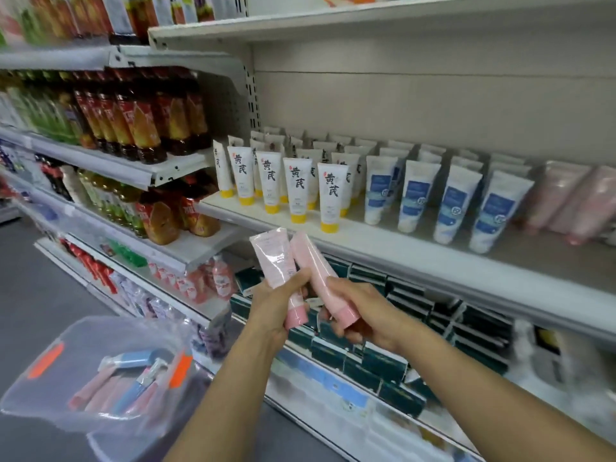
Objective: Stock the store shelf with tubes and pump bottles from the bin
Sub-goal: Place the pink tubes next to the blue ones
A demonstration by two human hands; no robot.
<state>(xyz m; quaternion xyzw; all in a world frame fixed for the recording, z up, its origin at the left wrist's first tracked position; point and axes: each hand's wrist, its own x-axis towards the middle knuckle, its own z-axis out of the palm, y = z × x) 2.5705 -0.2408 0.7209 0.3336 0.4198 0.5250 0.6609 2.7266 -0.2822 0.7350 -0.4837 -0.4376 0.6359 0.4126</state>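
Left hand [266,301] and right hand [363,315] each grip a pink tube [278,261], [316,271] below shelf [400,258]; clear bin [66,345] lower left holds more tubes.

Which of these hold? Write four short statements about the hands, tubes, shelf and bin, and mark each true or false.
1. Each hand holds one pink tube: left hand the paler tube, right hand the darker pink tube. True.
2. The clear bin is empty. False: tubes lie in it.
3. Pink tubes on the shelf stand right of the white and blue tubes. True.
4. The yellow-capped tubes lie flat on the shelf. False: they stand upright on their caps.
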